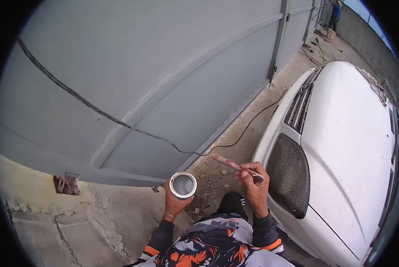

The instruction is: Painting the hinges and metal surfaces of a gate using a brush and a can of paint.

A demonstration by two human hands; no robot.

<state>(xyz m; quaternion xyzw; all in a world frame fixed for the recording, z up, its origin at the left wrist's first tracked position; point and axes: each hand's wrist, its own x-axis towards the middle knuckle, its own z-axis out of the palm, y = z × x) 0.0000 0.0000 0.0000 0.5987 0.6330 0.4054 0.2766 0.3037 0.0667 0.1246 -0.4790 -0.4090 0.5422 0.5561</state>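
Observation:
My left hand (175,205) is wrapped round an open metal can (171,186), held upright beside the foot of the grey gate. Grey paint (181,183) shows inside the can. To the right, my right hand (256,189) is closed on a thin stick (228,163) smeared with red and whitish paint. One end of the stick points left toward the gate, while its other end shows past my fingers; I cannot tell whether it has bristles. The stick and the can are apart.
Grey metal gate panels (199,102) rise ahead, crossed by a dark cable (88,103). A white vehicle (342,142) stands close on my right. Rubble (210,189) lies on the ground below. Far off, a person in blue (335,15) stands near a bucket (330,34).

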